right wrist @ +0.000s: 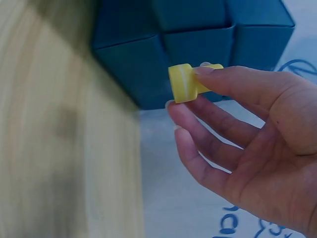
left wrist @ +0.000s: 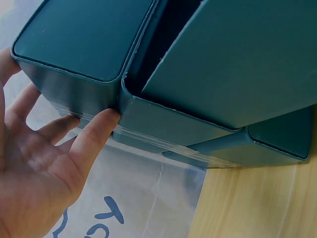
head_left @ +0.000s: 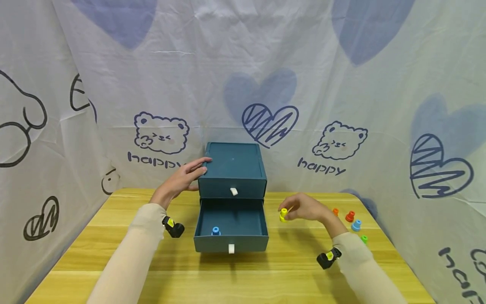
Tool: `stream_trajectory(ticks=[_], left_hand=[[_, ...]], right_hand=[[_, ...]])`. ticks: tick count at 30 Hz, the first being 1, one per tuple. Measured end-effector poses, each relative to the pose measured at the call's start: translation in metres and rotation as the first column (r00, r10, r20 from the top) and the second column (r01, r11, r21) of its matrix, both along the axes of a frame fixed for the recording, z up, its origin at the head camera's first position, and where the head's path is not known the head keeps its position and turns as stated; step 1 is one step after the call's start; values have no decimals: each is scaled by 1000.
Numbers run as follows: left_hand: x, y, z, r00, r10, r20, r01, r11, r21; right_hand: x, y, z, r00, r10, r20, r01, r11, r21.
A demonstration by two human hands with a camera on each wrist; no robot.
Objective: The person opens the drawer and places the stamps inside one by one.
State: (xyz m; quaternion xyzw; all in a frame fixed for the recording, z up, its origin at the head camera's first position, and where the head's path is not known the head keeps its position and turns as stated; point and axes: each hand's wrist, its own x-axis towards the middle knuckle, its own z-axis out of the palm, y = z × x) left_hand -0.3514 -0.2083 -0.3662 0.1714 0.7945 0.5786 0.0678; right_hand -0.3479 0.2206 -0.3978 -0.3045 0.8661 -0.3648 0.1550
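Note:
A dark teal drawer box [head_left: 235, 162] stands at the back of the table, its lower drawer [head_left: 243, 242] pulled out and its upper one closed. One blue peg-like piece [head_left: 215, 231] is in the open drawer, near the front wall. My left hand [head_left: 186, 175] rests against the box's left side, fingers spread along its upper edge; in the left wrist view the fingertips [left wrist: 106, 116] touch the side wall. To the right of the drawer, my right hand [head_left: 303, 207] pinches a yellow peg-like piece [right wrist: 183, 83] between thumb and fingers, above the table.
On the table's right side lie several more small pieces: an orange one [head_left: 336, 211], a red one [head_left: 350, 216], a blue one [head_left: 356, 225] and a green one [head_left: 364, 239], partly hidden by the right sleeve. A printed cloth [head_left: 212, 50] hangs behind the wooden table [head_left: 288, 274].

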Motion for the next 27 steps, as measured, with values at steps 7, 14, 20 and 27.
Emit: stream_trajectory(ticks=[7, 14, 20, 27], left_hand=[[0, 1, 1, 1000, 4, 0, -4, 1000, 1], [0, 1, 0, 1000, -1, -1, 1, 1000, 0], [0, 0, -1, 1000, -1, -14, 1, 1000, 0], [0, 0, 0, 1000, -1, -11, 1, 1000, 1]], right_hand=[[8, -4, 20, 999, 26, 22, -26, 1000, 14], [17, -10, 35, 996, 88, 6, -88, 996, 24], [23, -25, 46, 994, 107, -11, -107, 994, 26], [25, -46, 52, 992, 118, -37, -116, 992, 40]])
